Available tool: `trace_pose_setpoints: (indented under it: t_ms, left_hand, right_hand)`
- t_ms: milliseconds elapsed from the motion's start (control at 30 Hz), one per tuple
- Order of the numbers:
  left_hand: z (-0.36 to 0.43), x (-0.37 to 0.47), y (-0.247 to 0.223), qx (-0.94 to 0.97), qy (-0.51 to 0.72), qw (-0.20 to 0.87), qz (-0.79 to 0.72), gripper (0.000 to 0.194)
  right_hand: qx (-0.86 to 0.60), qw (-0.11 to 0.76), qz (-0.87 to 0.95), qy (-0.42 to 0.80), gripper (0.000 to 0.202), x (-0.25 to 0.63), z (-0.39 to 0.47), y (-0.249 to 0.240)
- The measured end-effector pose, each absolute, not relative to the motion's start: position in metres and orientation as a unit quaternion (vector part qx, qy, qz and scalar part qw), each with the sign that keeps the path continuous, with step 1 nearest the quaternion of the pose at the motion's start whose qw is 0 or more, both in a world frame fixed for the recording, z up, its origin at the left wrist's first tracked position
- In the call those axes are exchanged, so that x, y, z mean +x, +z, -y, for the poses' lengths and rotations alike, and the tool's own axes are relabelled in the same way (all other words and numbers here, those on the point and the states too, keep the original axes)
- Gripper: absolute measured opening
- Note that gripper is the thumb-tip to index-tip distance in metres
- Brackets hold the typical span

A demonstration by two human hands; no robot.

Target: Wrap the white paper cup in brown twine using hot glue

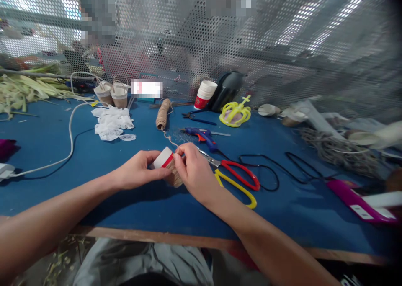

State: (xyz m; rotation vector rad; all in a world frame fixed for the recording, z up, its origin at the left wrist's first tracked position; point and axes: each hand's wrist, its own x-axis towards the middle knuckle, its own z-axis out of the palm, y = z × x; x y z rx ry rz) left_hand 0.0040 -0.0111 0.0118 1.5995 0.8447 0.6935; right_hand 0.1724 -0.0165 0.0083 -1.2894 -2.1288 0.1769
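Note:
A small paper cup [163, 158], white and red at one end and wrapped in brown twine at the other, lies tilted between my hands above the blue table. My left hand [138, 168] grips it from the left, thumb along its side. At its right side my right hand [193, 166] pinches the twine [169, 138] against the cup. That strand runs back to a roll of twine [163, 115] lying behind the cup. Just right of my hands are scissors [240, 175] with red and yellow handles, and a blue glue gun [204, 137].
White lace [113, 122] and two twine-wrapped cups [119, 96] are at the back left, near husks [44, 87]. Stacked cups [204, 94], pliers [201, 119] and a yellow crown-shaped piece [235, 113] stand farther back. A magenta power strip [358, 202] and grey cord [336, 150] lie right.

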Motion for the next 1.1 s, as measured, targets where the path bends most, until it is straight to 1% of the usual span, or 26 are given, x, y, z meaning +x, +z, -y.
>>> trace_pose_setpoints:
  t_ms: [167, 300, 600, 733, 833, 967, 1100]
  left_hand:
    - [0.014, 0.007, 0.012, 0.659, 0.31, 0.579, -0.367, 0.021]
    - [0.014, 0.009, 0.011, 0.638, 0.315, 0.593, -0.376, 0.015]
    - [0.013, 0.01, 0.009, 0.603, 0.322, 0.631, -0.367, 0.01]
    - [0.014, 0.011, 0.012, 0.586, 0.33, 0.652, -0.351, 0.008]
    - [0.014, 0.011, 0.012, 0.585, 0.332, 0.654, -0.345, 0.01]
    - [0.013, 0.009, 0.008, 0.632, 0.328, 0.601, -0.363, 0.013]
    - [0.009, 0.006, 0.002, 0.67, 0.328, 0.561, -0.359, 0.017]
  right_hand:
    - [-0.477, 0.31, 0.822, 0.015, 0.011, 0.17, 0.018, 0.008]
    - [-0.466, 0.309, 0.829, -0.012, 0.011, 0.169, 0.02, 0.006]
    - [-0.455, 0.297, 0.839, -0.02, 0.013, 0.168, 0.021, 0.006]
    - [-0.449, 0.316, 0.836, 0.03, 0.009, 0.17, 0.021, 0.009]
    - [-0.42, 0.344, 0.831, 0.12, 0.005, 0.172, 0.017, 0.012]
    - [-0.401, 0.37, 0.81, 0.216, 0.005, 0.172, 0.012, 0.019]
    - [-0.378, 0.362, 0.817, 0.241, 0.006, 0.167, 0.011, 0.032]
